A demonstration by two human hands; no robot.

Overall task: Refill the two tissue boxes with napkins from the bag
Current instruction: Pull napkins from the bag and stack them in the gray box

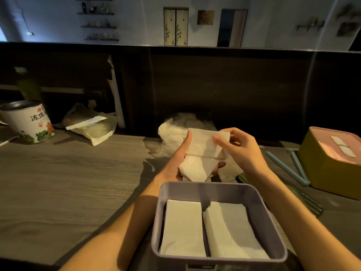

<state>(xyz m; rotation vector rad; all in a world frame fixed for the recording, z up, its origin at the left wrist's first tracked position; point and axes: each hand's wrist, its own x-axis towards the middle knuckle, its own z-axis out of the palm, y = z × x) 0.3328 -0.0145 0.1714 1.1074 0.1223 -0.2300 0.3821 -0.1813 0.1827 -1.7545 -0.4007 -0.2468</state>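
An open lilac tissue box (218,188) stands right in front of me with two stacks of white napkins side by side inside it. Just beyond it, my left hand (180,153) grips a bundle of white napkins (201,153) tied with a rubber band. My right hand (240,147) pinches the top edge of that bundle. The clear plastic bag (172,132) of napkins lies behind the hands. A second tissue box (330,165), yellow with a pink lid on it, sits at the right edge.
A round tea tin (27,122) stands at the far left, with a flat white pouch (91,128) beside it. Light-blue bag clips (293,167) lie between the yellow box and my right arm. A dark wooden partition rises behind the table.
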